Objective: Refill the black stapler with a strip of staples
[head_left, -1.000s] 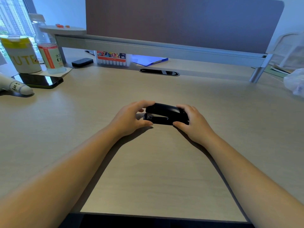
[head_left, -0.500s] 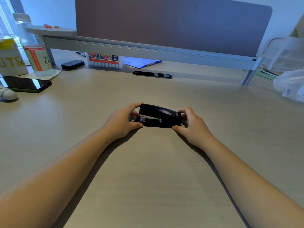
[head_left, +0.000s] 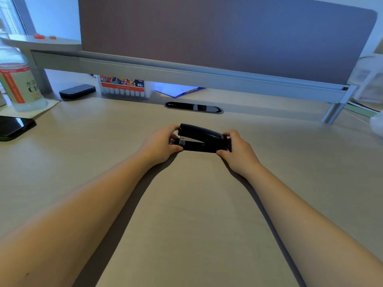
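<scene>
The black stapler [head_left: 202, 138] lies on the light wooden desk [head_left: 186, 204], its metal nose pointing left and its top arm slightly raised at that end. My left hand [head_left: 160, 145] grips the nose end, fingers on top and thumb below. At the rear end my right hand [head_left: 238, 151] holds the stapler the same way. No strip of staples is visible anywhere.
A black phone [head_left: 14, 126] and a clear bottle [head_left: 19, 83] stand at the far left. Behind the stapler are a black cable grommet [head_left: 193, 107], a marker box [head_left: 122, 87], a black case [head_left: 77, 91], a blue folder [head_left: 179, 91] and the desk partition [head_left: 217, 34].
Both hands keep their grip on the stapler. The stapler's front end has lifted slightly open. The view has shifted right and closer.
</scene>
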